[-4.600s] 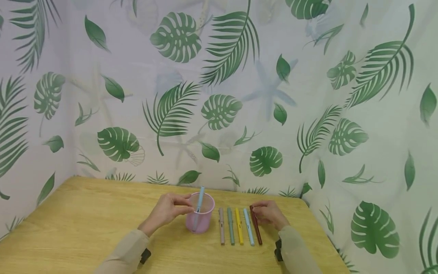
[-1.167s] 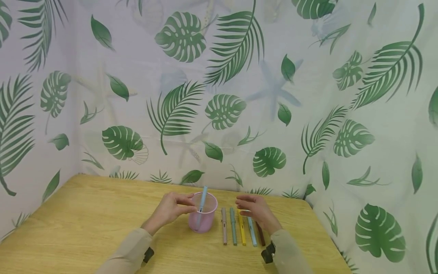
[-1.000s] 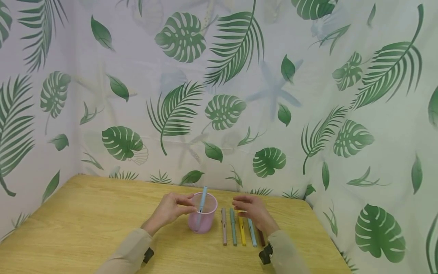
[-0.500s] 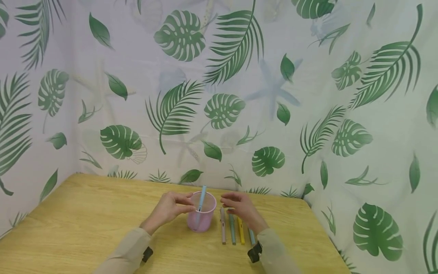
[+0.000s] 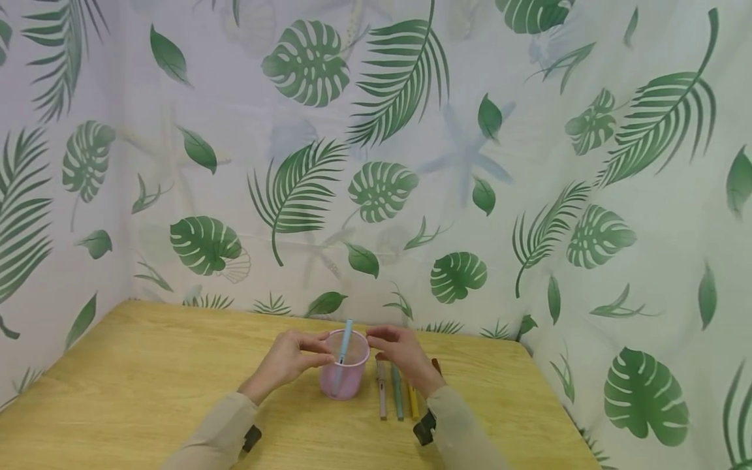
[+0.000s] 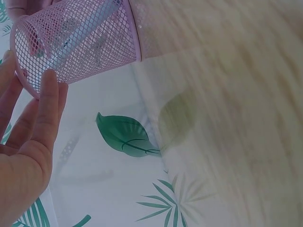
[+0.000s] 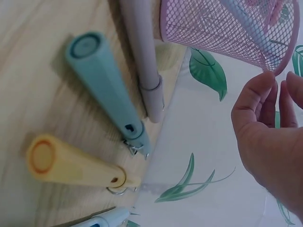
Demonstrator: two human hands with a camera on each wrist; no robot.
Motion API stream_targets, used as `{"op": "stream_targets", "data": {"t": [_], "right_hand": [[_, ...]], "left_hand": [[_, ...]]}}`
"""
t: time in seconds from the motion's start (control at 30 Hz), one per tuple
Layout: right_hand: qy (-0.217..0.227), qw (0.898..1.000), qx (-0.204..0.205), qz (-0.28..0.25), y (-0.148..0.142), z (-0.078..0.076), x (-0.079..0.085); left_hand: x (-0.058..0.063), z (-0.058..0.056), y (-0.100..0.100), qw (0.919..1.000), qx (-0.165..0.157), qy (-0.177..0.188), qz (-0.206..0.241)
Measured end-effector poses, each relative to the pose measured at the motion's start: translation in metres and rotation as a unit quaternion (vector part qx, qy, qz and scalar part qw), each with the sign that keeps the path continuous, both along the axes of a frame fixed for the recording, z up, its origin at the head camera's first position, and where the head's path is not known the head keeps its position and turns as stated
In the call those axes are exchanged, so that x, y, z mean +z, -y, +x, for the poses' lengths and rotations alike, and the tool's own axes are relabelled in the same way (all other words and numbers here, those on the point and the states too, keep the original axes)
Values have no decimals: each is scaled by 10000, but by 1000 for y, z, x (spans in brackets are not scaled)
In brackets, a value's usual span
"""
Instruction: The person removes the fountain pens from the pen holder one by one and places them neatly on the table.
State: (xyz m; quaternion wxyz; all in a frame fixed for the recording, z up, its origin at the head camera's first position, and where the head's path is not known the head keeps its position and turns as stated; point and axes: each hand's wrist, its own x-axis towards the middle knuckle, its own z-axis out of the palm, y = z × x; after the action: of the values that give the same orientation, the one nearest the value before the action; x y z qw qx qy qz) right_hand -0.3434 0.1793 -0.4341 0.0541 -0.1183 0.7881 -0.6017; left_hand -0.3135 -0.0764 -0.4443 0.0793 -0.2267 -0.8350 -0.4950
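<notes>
A pink mesh pen cup (image 5: 343, 378) stands upright on the table with one light blue pen (image 5: 345, 341) leaning in it. My left hand (image 5: 292, 358) holds the cup's left side at the rim, fingers spread along it. On the right side, my right hand (image 5: 402, 352) has its fingertips right at the rim, the fingers loosely bent. Under and beside the right hand lie a mauve pen (image 5: 382, 391), a green pen (image 5: 398, 395) and a yellow pen (image 7: 78, 161). Another light blue pen (image 7: 106, 218) shows at the right wrist view's bottom edge. The brown pen (image 5: 436, 365) is mostly hidden by the right forearm.
The wooden table (image 5: 176, 365) spreads left of the cup. A white curtain (image 5: 388, 287) printed with green leaves hangs close behind the table and along both sides. Each wrist wears a small black device (image 5: 251, 438) below the sleeve.
My right hand has let go of the brown pen, passed leftward over the row of pens and reached the cup's right rim. The left hand has stayed at the cup.
</notes>
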Motion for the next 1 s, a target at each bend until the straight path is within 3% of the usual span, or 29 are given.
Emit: {"op": "stream_targets", "data": {"t": [0.53, 0.7, 1.0], "right_hand": [[-185, 9994, 212, -191, 18, -9, 4], [-213, 9997, 97, -106, 21, -11, 4], [-371, 9990, 241, 28, 26, -15, 2]], "left_hand": [[1, 1, 4, 9999, -69, -110, -20], [2, 1, 1, 9999, -102, -44, 24], [0, 0, 0, 9999, -121, 99, 73]]}}
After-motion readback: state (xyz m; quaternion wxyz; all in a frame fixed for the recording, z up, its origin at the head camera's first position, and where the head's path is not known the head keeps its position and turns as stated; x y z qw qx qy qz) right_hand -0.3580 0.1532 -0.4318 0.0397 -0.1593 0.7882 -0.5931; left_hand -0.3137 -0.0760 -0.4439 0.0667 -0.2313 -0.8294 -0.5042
